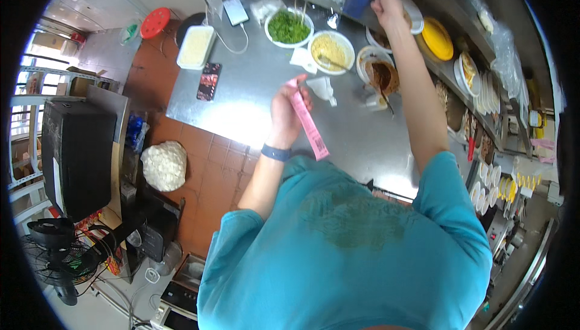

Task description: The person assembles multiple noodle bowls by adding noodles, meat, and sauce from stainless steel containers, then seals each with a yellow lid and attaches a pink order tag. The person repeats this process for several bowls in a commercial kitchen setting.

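The left hand (286, 113) grasps a flat pink strip (310, 123); the right hand (387, 8), hold unclear, is at one o'clock beside a boxy blue container (357, 2).

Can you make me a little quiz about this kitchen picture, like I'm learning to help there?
1. Which hand holds the long pink packet?
2. True or false: in the picture, the chopped green herbs are to the left of the brown sauce.
3. What colour is the round stool seat? a) blue b) red c) white

Key:
1. The left hand
2. True
3. b
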### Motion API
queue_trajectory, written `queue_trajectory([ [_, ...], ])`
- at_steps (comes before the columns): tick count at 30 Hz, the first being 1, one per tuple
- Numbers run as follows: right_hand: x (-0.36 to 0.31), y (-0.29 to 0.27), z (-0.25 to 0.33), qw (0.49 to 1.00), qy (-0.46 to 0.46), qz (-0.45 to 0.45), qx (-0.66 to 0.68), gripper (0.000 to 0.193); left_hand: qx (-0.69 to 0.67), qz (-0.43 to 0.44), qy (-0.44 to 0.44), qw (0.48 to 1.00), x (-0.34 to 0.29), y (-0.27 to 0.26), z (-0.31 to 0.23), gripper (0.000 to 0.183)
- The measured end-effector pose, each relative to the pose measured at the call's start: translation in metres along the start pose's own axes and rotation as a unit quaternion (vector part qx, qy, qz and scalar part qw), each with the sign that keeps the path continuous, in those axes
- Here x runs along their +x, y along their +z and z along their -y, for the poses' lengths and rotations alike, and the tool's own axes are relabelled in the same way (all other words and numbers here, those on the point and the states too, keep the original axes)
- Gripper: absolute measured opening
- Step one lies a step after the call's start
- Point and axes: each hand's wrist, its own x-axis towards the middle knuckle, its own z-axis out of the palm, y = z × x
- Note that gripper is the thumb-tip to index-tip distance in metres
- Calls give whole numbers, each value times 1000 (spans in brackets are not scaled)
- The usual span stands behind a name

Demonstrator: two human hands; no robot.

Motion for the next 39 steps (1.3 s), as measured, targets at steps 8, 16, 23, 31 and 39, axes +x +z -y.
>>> queue_trajectory([
  [8,-40,-24,-34,816,-230,-91,-523,27,68,56,-7,996,0,16,4,50],
  [16,-218,-15,-36,947,-55,201,-243,29,201,58,12,978,5,20,25,40],
  [23,-272,-11,-65,894,-105,103,-424,45,350,64,34,934,-1,18,56,37],
  [31,-273,-46,-83,932,-89,136,-325,42,238,118,-45,963,-8,26,57,44],
  [39,-270,-44,-51,963,85,-25,254,27,391,217,25,894,-23,26,78,90],
])
